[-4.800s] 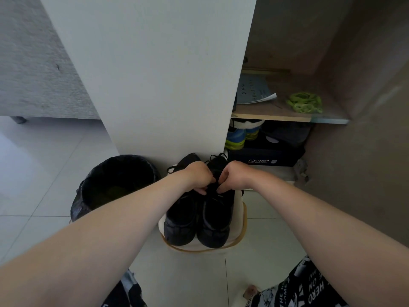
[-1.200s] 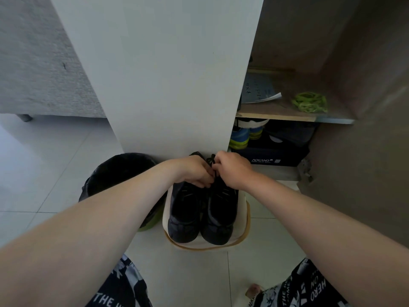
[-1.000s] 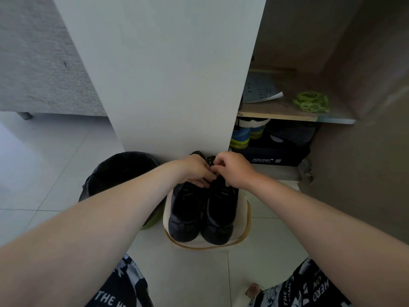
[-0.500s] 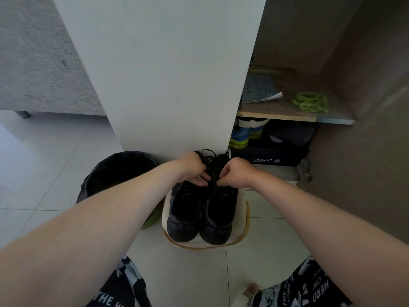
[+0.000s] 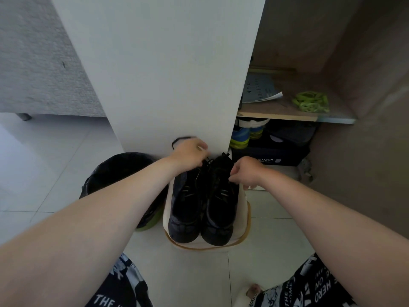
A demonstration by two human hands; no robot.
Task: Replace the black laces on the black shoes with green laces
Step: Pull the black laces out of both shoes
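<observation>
While the right hand (image 5: 245, 171) stays pinched at the shoes (image 5: 219, 207), the left hand (image 5: 190, 155) has drawn out a loop of black lace (image 5: 180, 139).
Half a second ago both hands sat knuckle to knuckle over the pair. Now the left has pulled away toward 11 o'clock, fingers curled round the lace, which arcs above the knuckles and trails back down between the shoes. The right hand, at 3 o'clock of the collars, pinches something there, and I cannot tell whether it is lace or tongue. I judge the old lace is coming free of its upper eyelets, so unlacing is under way but far from done. The green laces (image 5: 311, 102) lie untouched on the shelf (image 5: 276, 114) at 2 o'clock, well apart from the shoes.
</observation>
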